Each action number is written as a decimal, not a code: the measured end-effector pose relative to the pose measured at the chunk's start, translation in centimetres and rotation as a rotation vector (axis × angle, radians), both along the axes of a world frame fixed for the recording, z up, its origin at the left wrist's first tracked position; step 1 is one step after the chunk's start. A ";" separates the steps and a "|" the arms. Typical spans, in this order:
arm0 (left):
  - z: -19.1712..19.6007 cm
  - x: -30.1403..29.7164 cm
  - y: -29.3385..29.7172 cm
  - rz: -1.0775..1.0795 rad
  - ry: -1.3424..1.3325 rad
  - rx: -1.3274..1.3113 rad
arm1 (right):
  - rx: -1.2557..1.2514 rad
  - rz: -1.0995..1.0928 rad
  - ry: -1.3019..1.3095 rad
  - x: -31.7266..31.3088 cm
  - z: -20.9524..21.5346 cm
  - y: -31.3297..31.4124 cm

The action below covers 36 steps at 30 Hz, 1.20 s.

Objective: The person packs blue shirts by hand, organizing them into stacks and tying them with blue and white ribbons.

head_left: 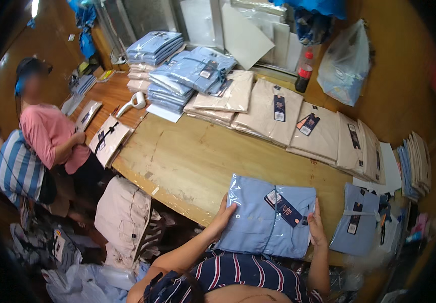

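Between my two hands is a folded light-blue shirt in a clear plastic bag, with a dark hang tag on its front. It is at the near edge of the wooden table, close to my body. My left hand grips its left side, partly behind the bag. Against its right edge my right hand presses, fingers pointing up. To the right of that hand lies another folded blue shirt with a dark tag.
Bagged beige garments overlap along the table's far side. Stacks of blue shirts stand back left, near a white handheld device. A dark drink bottle is by the wall. A person in pink stands at left; beige garments cover a chair.
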<state>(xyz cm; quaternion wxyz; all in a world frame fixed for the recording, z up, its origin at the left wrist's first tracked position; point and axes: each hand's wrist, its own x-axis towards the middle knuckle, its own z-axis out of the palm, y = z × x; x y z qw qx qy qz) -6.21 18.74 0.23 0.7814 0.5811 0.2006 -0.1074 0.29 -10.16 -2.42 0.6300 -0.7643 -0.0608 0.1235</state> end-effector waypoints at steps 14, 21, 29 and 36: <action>15.7 2.0 -0.9 0.203 -0.738 1.196 | -0.677 0.029 -0.539 6.3 11.3 7.8; -0.3 11.6 -3.9 0.042 -0.289 1.573 | -1.026 0.023 -0.443 8.3 2.8 13.4; -0.6 12.0 -3.9 -0.469 0.059 1.521 | -1.203 0.237 -0.165 10.1 2.0 12.9; 1.1 11.6 -3.6 -0.450 0.095 1.376 | -1.180 0.338 -0.242 9.3 3.2 12.7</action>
